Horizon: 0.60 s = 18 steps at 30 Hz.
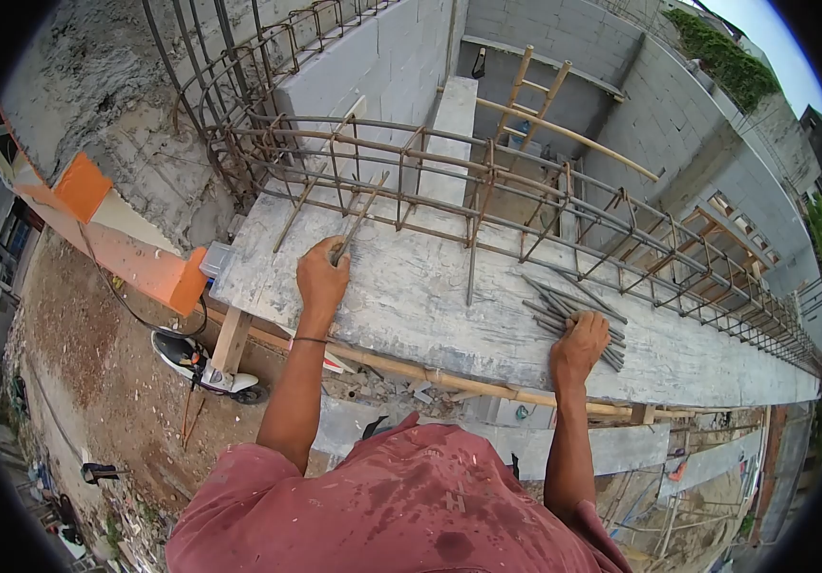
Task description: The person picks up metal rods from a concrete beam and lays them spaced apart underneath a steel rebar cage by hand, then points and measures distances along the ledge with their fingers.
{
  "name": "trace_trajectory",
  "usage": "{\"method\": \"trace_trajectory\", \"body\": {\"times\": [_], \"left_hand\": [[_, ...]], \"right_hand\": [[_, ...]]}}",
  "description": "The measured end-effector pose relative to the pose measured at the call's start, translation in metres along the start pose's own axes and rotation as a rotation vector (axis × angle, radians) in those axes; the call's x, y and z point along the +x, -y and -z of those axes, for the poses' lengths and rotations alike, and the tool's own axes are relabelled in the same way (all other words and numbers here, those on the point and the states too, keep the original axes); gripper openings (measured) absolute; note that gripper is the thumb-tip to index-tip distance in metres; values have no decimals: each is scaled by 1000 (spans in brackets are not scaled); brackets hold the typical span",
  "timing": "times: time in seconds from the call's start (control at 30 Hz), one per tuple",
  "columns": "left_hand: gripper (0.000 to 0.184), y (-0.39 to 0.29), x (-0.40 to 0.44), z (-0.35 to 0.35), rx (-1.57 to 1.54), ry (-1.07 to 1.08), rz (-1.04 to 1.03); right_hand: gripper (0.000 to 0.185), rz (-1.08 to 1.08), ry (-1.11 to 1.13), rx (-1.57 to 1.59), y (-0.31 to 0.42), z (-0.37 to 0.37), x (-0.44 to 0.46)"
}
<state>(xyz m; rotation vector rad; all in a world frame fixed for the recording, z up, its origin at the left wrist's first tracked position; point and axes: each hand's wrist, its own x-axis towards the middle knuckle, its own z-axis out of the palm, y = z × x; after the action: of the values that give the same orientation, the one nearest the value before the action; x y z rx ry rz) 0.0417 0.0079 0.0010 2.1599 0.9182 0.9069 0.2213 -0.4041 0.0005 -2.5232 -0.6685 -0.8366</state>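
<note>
My left hand (323, 277) is closed around the lower end of a short steel rod (365, 212), whose upper end reaches the long rebar cage (492, 174). Another short rod (295, 212) slants against the cage just left of it. My right hand (582, 346) rests on a loose bundle of short steel rods (552, 304), its fingers curled over some of them; how many it grips is hidden. The bundle lies on a pale, worn formwork board (401, 306) beneath the cage. A further rod (471, 272) juts from the cage toward me, between my hands.
Block walls (382, 72) rise behind the cage, with a bamboo ladder (530, 100) in the space below. Upright rebar (191, 62) stands at the left. Bamboo poles (449, 378) run along the board's near edge. Far below, a motorcycle (203, 363) is parked on the ground.
</note>
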Motion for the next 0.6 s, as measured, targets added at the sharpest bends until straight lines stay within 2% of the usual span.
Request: {"method": "trace_trajectory", "body": {"times": [0.23, 0.3, 0.33, 0.37, 0.43, 0.47, 0.6], "left_hand": [[40, 10, 1, -3, 29, -53, -136], [39, -3, -4, 0, 18, -179, -188], [39, -24, -13, 7, -53, -101, -76], [39, -38, -23, 5, -62, -82, -81], [37, -59, -44, -4, -226, -30, -194], [36, -67, -56, -10, -243, 40, -234], [35, -111, -102, -30, -383, 273, -293]], "right_hand": [[17, 37, -160, 75, -1, 9, 3], [22, 62, -278, 191, 5, 16, 13], [26, 46, -287, 203, 9, 21, 18], [26, 34, -287, 186, 15, 28, 24], [27, -58, -159, 174, 27, 39, 38], [24, -107, -13, 177, 28, 39, 42], [17, -134, 104, 240, 27, 13, 55]]}}
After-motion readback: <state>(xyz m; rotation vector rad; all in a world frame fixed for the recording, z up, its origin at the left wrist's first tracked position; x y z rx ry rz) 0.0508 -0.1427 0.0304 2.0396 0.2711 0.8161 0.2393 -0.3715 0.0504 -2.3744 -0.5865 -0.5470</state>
